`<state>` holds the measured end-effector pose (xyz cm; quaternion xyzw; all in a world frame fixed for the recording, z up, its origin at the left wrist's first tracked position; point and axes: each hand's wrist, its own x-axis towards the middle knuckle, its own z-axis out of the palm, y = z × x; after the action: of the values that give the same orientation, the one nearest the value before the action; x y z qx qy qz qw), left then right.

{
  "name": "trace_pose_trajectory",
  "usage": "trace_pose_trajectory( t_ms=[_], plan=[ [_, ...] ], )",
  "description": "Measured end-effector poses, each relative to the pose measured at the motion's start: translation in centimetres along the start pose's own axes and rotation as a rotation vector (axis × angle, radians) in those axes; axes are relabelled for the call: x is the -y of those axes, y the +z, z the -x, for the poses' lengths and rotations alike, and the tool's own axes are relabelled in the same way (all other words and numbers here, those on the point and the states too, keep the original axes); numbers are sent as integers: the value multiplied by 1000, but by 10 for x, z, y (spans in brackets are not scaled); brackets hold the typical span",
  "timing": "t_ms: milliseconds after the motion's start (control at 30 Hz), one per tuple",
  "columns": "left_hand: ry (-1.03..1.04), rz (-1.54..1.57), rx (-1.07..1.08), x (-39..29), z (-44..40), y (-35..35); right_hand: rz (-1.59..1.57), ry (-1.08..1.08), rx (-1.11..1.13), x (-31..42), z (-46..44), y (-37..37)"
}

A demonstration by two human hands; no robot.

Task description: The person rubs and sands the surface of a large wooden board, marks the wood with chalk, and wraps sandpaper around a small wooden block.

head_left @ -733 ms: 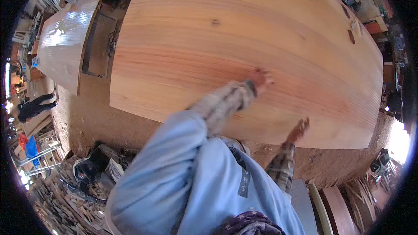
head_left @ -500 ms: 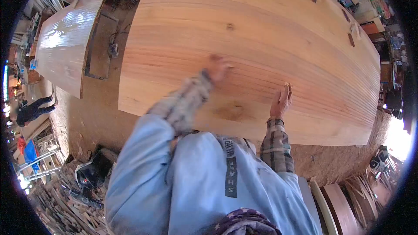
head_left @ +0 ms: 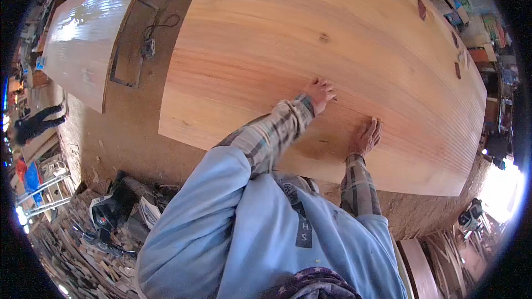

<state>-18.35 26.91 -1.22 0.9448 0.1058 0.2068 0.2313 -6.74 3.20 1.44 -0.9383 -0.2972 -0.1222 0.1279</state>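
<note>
in the head view, the wooden panel (head_left: 266,50) lies in the middle. the left hand (head_left: 320,94) rests on its near part, fingers a little bent; the right hand (head_left: 366,137), to the right, has fingers almost straight. whether they hold something, i cannot tell. a brown piece (head_left: 458,70) lies at far right.

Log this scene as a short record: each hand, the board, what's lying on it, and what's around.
Left hand: at the board, fingers curled; any held item unclear
Right hand: at the board, nearer its close edge than the left hand; any held item unclear
Board: large, wooden, streaked grain, one dark spot beyond the hands
On board: small dark pieces near the far right edge
Left side: shiny panel, apart from the board
Lower left: heap of wood scraps
</note>
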Motion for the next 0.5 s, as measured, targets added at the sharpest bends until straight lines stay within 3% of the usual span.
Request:
trace_pose_trajectory(
  t_ms=[33, 100, 133, 200, 267, 300, 400, 500],
  plan=[
    [-7, 2, -3, 13, 8, 2, -13, -11, -11, -4, 1, 0],
    [43, -20, -230, 72, 48, -10, -3, -13, -13, 1, 2, -3],
    [-73, -4, 96, 105, 70, -68, 6, -15, -21, 5, 1, -5],
    [-340, 1134, 70, 246, 169, -112, -30, -5, -26, 10, 1, -8],
    [-995, 1246, -38, 275, 209, -226, -63, 10, -29, 17, 2, -11],
    [-1000, 1239, -29, 273, 206, -232, -26, 6, -21, 20, 2, -14],
    [-419, 840, 72, 259, 187, -212, -21, -17, -15, 20, 0, -16],
    [-58, 241, 107, 148, 112, -116, -25, -25, -1, 16, 2, -14]
  ],
)
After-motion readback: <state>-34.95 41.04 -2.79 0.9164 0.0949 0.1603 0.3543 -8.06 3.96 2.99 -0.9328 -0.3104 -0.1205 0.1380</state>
